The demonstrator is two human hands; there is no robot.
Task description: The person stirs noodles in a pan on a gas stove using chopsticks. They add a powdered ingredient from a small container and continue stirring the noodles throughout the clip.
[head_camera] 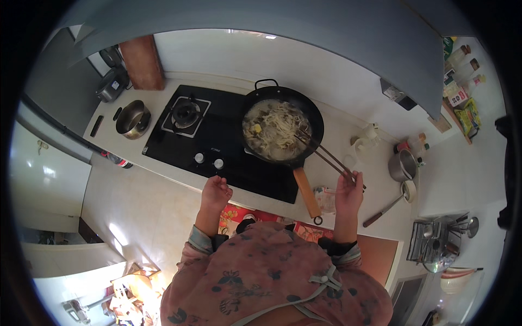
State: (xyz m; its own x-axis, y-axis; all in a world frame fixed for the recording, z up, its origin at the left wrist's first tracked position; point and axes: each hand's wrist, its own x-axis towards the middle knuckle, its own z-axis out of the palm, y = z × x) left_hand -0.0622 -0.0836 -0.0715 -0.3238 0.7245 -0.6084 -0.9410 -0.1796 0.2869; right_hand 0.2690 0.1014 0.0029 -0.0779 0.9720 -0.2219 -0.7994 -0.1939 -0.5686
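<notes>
My right hand (349, 193) grips a pair of long chopsticks (332, 161) near their upper ends. Their tips reach into the noodles (283, 122), which lie in cloudy broth in a black wok (314, 102). The wok stands on the right side of a black gas cooktop (261, 179). Its wooden handle (307, 193) points towards me, just left of my right hand. My left hand (216, 193) hangs in front of the cooktop's edge, fingers curled and holding nothing. Closest to it is a silver control knob (219, 164), with a small gap between them.
A metal pot (133, 120) stands left of the bare burner (185, 114). At right on the counter are a ladle (383, 210), a metal container (401, 165) and a patterned packet or cloth (325, 199). The grey range hood (285, 20) overhangs the back.
</notes>
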